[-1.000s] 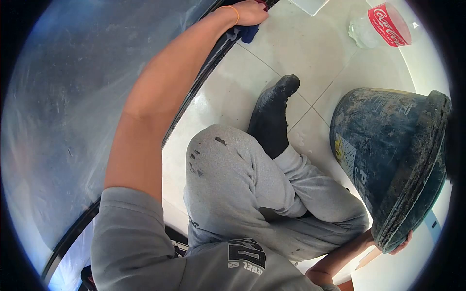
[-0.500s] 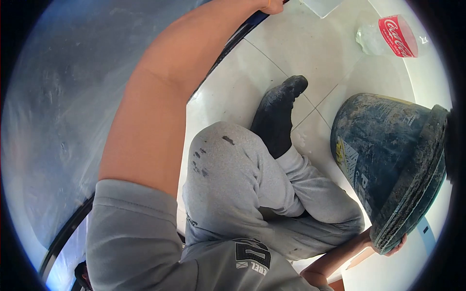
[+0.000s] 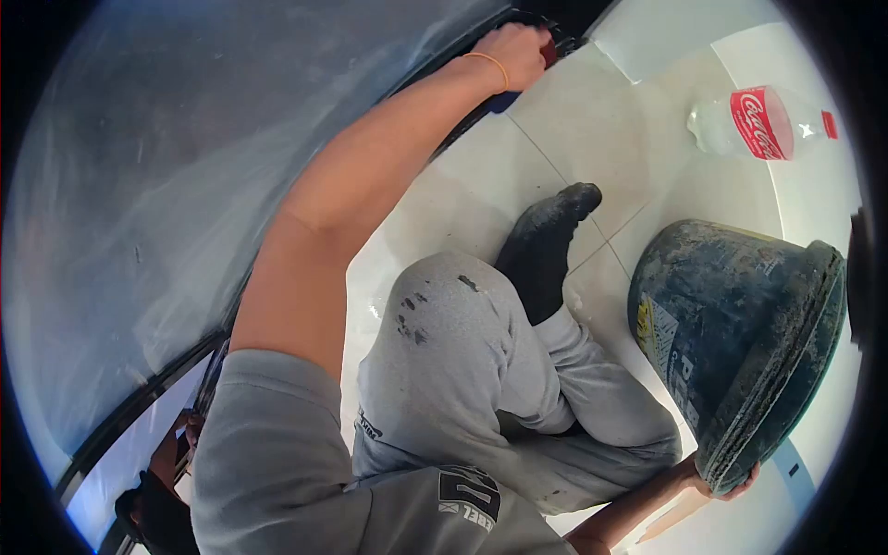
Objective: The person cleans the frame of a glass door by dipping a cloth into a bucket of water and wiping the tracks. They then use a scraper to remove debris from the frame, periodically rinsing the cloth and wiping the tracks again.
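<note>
My left hand [image 3: 513, 55] is at the end of my raised arm, by the black edge of a large dark glossy panel [image 3: 185, 185]. Its fingers are curled closed, and a small dark red piece [image 3: 549, 52] shows beside them; what the hand grips is mostly hidden. My right hand [image 3: 731, 486] is closed on the lower rim of a dirty dark bucket [image 3: 731, 305]. The bucket is tilted on its side, its mouth facing right, with dried residue over its wall and rim. Most of that hand is hidden behind the rim.
A clear plastic bottle with a red label [image 3: 761, 123] lies on the tiled floor [image 3: 638, 166] at the upper right. My legs in grey trousers [image 3: 453, 342] and a black sock [image 3: 536, 250] are between my arms. A reflected figure [image 3: 157, 509] shows at lower left.
The view has shifted, so bottle, bucket and foot sit lower. My left hand has come fully into view at the panel's edge. My right hand still holds the bucket rim.
</note>
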The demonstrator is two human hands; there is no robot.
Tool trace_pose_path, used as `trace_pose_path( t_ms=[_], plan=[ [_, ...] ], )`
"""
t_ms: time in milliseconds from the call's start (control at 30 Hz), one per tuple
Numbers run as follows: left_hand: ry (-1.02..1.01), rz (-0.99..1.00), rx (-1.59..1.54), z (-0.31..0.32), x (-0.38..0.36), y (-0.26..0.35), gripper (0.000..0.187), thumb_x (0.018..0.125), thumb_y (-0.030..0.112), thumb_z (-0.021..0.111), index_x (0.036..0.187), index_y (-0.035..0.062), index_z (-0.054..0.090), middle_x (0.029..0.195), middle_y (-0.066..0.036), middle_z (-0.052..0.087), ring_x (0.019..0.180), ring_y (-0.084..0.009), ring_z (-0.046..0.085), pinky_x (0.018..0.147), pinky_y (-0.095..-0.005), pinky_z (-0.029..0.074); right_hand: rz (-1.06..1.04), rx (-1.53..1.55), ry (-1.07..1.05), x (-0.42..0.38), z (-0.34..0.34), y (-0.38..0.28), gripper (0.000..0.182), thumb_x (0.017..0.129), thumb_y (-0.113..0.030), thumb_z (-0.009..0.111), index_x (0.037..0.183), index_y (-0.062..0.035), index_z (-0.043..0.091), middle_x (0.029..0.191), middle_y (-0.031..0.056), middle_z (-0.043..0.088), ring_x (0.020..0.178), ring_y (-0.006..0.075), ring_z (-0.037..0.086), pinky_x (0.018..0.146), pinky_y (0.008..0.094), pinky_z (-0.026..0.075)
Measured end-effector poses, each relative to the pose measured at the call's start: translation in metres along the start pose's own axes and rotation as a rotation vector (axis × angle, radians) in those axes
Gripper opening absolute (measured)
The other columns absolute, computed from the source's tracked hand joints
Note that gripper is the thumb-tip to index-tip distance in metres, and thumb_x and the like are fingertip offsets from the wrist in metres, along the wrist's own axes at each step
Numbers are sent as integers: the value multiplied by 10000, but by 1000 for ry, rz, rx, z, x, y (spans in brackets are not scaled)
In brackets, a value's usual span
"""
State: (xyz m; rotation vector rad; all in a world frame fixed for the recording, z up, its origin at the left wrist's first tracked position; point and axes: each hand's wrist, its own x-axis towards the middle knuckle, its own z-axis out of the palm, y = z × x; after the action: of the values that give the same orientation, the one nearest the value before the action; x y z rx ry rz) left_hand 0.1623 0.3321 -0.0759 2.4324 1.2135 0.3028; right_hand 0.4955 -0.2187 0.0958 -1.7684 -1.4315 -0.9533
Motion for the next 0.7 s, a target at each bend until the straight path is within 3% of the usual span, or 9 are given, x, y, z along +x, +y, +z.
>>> trace_pose_path(
  t_ms=[100,133,233,267,367,400,500,700],
  plan=[
    [-14,-85,51,-21,18,34,432,860,215,493,1250,70,608,1086,-235,664,1040,-404,631,947,-491,488,112,-87,-13,-8,-20,14,789,790,-384,772,1392,-114,338,1246,195,538,1093,332,570,888,473,503],
    [-36,-174,-30,-34,22,46,435,1001,207,420,1356,-40,471,1181,-260,621,1106,-426,601,925,-475,496,79,-97,-25,-8,-20,17,748,824,-396,736,1393,-115,339,1247,198,536,1093,331,568,888,476,502],
    [167,-108,38,-10,39,40,324,977,151,471,1216,-42,577,1004,-244,676,961,-424,655,806,-472,538,-133,-128,-21,12,11,-17,641,916,-437,613,1401,-127,332,1252,223,523,1099,345,556,886,496,494],
    [121,-159,-39,-14,41,44,250,956,142,505,1092,-15,645,1014,-250,674,965,-409,658,812,-467,539,-136,-134,-23,13,10,-18,647,916,-454,607,1402,-129,330,1252,230,520,1101,350,553,885,501,493],
    [179,-178,-30,-9,44,43,226,943,132,527,1066,17,678,1005,-251,674,968,-399,658,825,-466,537,-174,-191,-25,16,16,-22,651,919,-474,593,1406,-136,323,1246,241,515,1102,357,551,883,506,494],
    [241,-174,-69,0,49,36,237,905,150,582,1080,34,693,1037,-247,672,964,-411,654,843,-444,539,-178,-191,-28,15,16,-23,656,916,-470,600,1407,-136,321,1245,242,514,1102,357,551,883,505,496],
    [41,-163,-230,-3,54,32,375,859,166,624,1209,34,643,1175,-251,633,1073,-397,621,935,-413,507,-171,-152,-45,14,11,-19,682,900,-446,637,1410,-132,311,1245,243,509,1104,358,551,881,501,501],
    [-155,-109,-67,-4,56,21,598,808,224,631,1359,19,518,1379,-232,518,1285,-353,493,1082,-380,394,-164,-147,-54,14,13,-23,715,884,-410,675,1417,-122,295,1260,243,501,1113,355,549,886,495,508]
  ],
)
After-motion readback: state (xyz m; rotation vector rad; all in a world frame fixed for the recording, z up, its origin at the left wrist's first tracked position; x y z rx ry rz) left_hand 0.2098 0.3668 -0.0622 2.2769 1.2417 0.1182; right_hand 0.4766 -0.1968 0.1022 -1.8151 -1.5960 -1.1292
